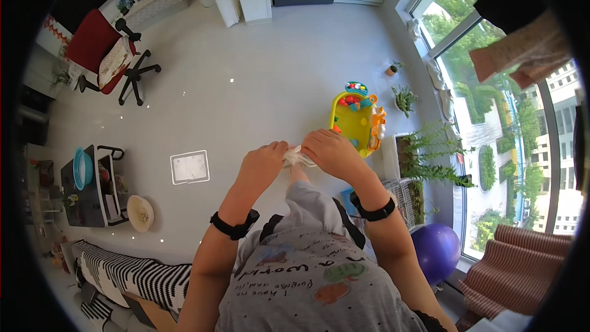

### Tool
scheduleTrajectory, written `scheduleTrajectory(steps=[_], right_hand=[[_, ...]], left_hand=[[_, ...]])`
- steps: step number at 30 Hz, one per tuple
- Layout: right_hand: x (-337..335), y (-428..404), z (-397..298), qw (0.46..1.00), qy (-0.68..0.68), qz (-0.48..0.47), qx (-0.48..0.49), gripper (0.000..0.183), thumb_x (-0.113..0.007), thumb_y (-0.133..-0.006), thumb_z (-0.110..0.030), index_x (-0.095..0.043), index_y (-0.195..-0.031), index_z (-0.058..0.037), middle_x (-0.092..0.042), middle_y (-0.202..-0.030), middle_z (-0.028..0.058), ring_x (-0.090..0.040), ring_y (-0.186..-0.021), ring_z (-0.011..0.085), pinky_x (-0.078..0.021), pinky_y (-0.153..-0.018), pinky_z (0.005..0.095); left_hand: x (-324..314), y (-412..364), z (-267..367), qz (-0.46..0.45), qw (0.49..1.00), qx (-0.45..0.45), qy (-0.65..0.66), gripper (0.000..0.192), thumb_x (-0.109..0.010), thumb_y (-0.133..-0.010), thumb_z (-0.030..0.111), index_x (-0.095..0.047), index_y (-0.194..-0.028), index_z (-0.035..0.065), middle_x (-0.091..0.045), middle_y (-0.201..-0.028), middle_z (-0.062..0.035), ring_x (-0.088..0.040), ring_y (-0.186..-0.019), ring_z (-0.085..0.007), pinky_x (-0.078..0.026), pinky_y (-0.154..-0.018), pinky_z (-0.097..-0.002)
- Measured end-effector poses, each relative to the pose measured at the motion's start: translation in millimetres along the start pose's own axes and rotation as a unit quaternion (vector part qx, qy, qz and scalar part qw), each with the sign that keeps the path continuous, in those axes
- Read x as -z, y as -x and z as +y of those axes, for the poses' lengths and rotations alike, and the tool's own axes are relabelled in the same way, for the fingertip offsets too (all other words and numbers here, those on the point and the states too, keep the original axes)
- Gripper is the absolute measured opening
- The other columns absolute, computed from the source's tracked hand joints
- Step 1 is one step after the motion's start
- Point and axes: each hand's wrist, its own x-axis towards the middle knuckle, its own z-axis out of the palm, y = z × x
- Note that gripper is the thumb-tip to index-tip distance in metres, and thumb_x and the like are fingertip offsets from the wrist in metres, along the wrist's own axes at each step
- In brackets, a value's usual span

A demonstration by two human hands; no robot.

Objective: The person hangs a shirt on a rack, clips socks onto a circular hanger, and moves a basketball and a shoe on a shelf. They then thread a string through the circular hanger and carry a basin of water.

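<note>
My left hand (265, 163) and my right hand (333, 153) are raised close together in front of my body. Between them they pinch a thin whitish cloth or bag (296, 156), bunched at my fingertips; its exact kind cannot be told. Both hands have their fingers closed on it. Part of the white material hangs between the hands, above my bare foot and leg. A yellow-green toy tub (349, 120) with colourful plastic toys lies on the floor just beyond my right hand.
A shallow white tray (190, 167) lies on the floor to the left. Potted plants (405, 99) and a purple ball (435, 252) are by the window at right. A red office chair (97, 41), a beige bin (140, 213) and a black table (80, 200) stand at left.
</note>
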Motion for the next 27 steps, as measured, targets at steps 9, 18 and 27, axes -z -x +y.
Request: scheduleTrajectory(steps=[9,18,27], right_hand=[[25.9,-180.1,99.9,0.984,-0.119,0.121,-0.048,0.010,-0.058,-0.083,-0.016,-0.058,-0.081,-0.0062,-0.061,-0.081,0.0044,-0.059,-0.078,0.0244,-0.0480,-0.069,0.0352],[36.4,-341.7,141.8,0.963,-0.231,0.142,-0.007,0.011,-0.055,-0.085,-0.014,-0.057,-0.082,-0.0039,-0.060,-0.079,0.0068,-0.058,-0.074,0.0260,-0.0469,-0.066,0.0365],[58.9,-487.3,193.1,0.945,-0.215,0.234,-0.078,0.011,-0.055,-0.086,-0.014,-0.057,-0.082,-0.0040,-0.060,-0.079,0.0067,-0.058,-0.075,0.0265,-0.0465,-0.066,0.0363]], left_hand=[[37.8,-160.3,-31.9,-0.185,0.912,-0.058,0.361,0.062,-0.076,-0.069,0.029,-0.046,-0.120,0.0106,-0.059,-0.104,-0.0072,-0.061,-0.094,-0.0206,-0.048,-0.076,-0.0334],[47.1,-283.6,-117.2,-0.292,0.736,-0.005,0.611,0.061,-0.079,-0.071,0.016,-0.047,-0.121,0.0016,-0.062,-0.102,-0.0048,-0.058,-0.092,-0.0135,-0.047,-0.078,-0.0279],[105.6,-411.0,-210.9,-0.332,0.676,-0.047,0.656,0.061,-0.078,-0.072,0.022,-0.047,-0.121,0.0029,-0.062,-0.102,-0.0057,-0.057,-0.096,-0.0139,-0.047,-0.081,-0.0298]])
